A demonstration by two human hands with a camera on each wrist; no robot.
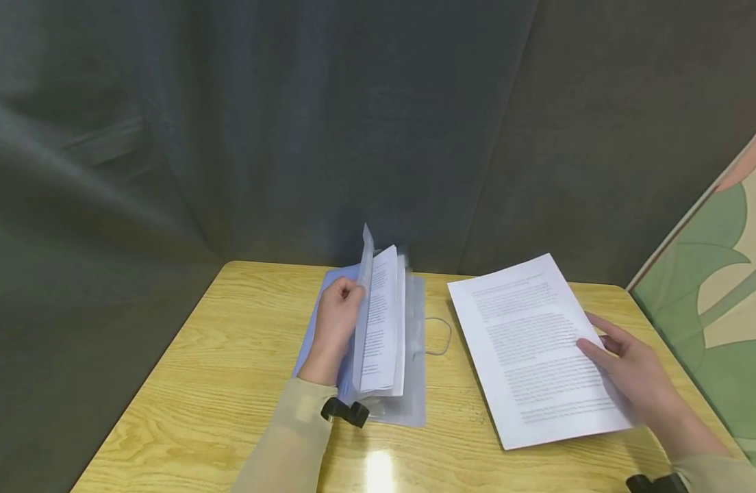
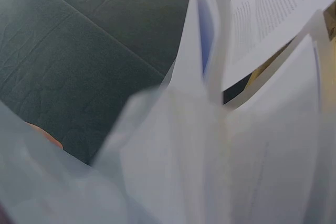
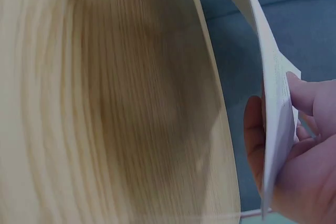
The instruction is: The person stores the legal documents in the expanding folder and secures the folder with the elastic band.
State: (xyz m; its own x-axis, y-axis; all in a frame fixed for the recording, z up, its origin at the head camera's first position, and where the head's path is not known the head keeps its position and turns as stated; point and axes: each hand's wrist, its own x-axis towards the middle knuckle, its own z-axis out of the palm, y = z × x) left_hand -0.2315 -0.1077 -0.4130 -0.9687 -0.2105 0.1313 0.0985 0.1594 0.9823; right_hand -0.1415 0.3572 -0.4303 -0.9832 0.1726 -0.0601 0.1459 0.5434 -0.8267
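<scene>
A blue, translucent document folder (image 1: pixel 419 383) lies spread on the table, printed pages (image 1: pixel 381 322) standing up in its clear sleeves. My left hand (image 1: pixel 337 311) pinches a raised clear sleeve (image 1: pixel 363 294) near its upper edge. In the left wrist view, the sleeves (image 2: pixel 157 156) fan out close to the camera and blur, and only a bit of finger (image 2: pixel 46 136) shows. My right hand (image 1: pixel 639 373) grips printed paper (image 1: pixel 526 342) by its right edge, thumb on the printed face. In the right wrist view, the fingers (image 3: pixel 254 135) pass behind the paper (image 3: pixel 270 82), which is raised over the table.
A wooden table (image 1: pixel 230 383) carries the folder. An elastic loop (image 1: pixel 441 335) sticks out from the folder's right side. Dark sheeting (image 1: pixel 353 123) hangs behind and left of the table, and a leaf-patterned panel (image 1: pixel 717 308) stands at the right.
</scene>
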